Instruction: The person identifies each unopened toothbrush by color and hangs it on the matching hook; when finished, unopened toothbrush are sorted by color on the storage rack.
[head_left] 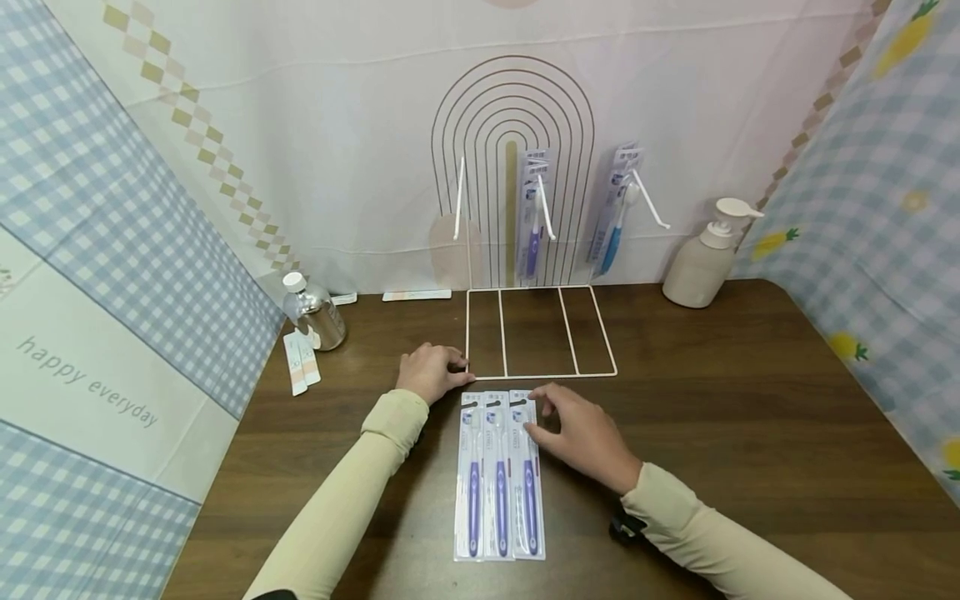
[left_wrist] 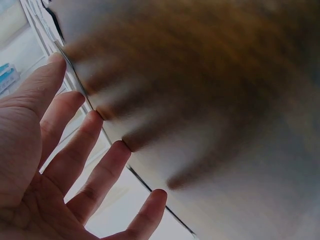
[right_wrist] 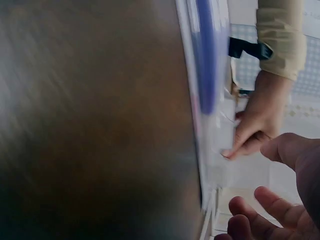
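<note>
Three packaged toothbrushes (head_left: 500,475) with purple handles lie side by side on the table, heads pointing toward a white wire display rack (head_left: 542,377). My left hand (head_left: 431,372) rests its fingertips on the table at the rack's front left corner. In the left wrist view its fingers (left_wrist: 112,165) are spread and fairly straight, with nothing held. Over the upper end of the rightmost pack, my right hand (head_left: 581,429) has its thumb and fingers apart. The right wrist view shows those fingers (right_wrist: 267,212) bent slightly, with nothing between them.
On the rack's hooks hang a purple toothbrush pack (head_left: 533,225) and a blue one (head_left: 617,217); the left hook (head_left: 460,200) is bare. A pump bottle (head_left: 701,262) stands back right. Back left are a silver bottle (head_left: 318,317) and paper sachets (head_left: 302,362). Another sachet (head_left: 417,295) lies along the curtain.
</note>
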